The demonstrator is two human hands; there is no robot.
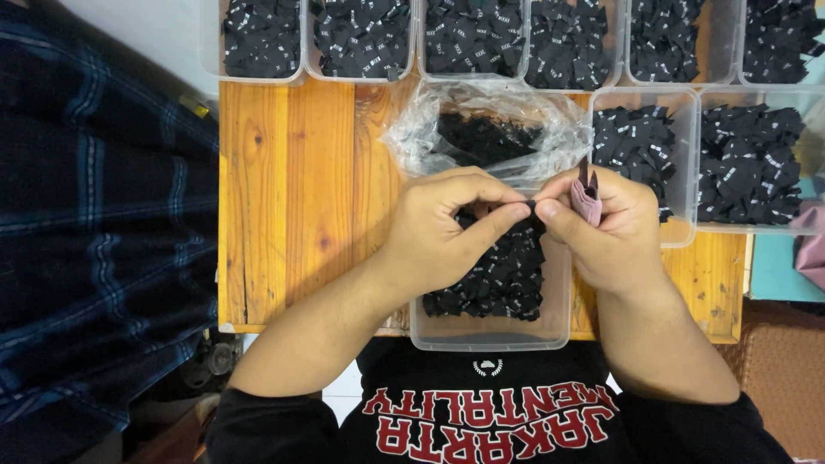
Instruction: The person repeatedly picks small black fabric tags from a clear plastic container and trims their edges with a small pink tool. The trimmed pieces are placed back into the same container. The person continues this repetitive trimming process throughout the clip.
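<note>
My left hand and my right hand meet above a clear plastic tub of small black fabric labels. Between the fingertips of both hands sits one tiny black label, pinched from each side. My right hand also grips a small pink-handled snipping tool, its dark tip pointing up. A crumpled clear plastic bag with more black labels lies just beyond my hands.
The wooden table carries several clear tubs of black labels along the back and at the right. Dark plaid cloth lies at the left. Something pink shows at the right edge.
</note>
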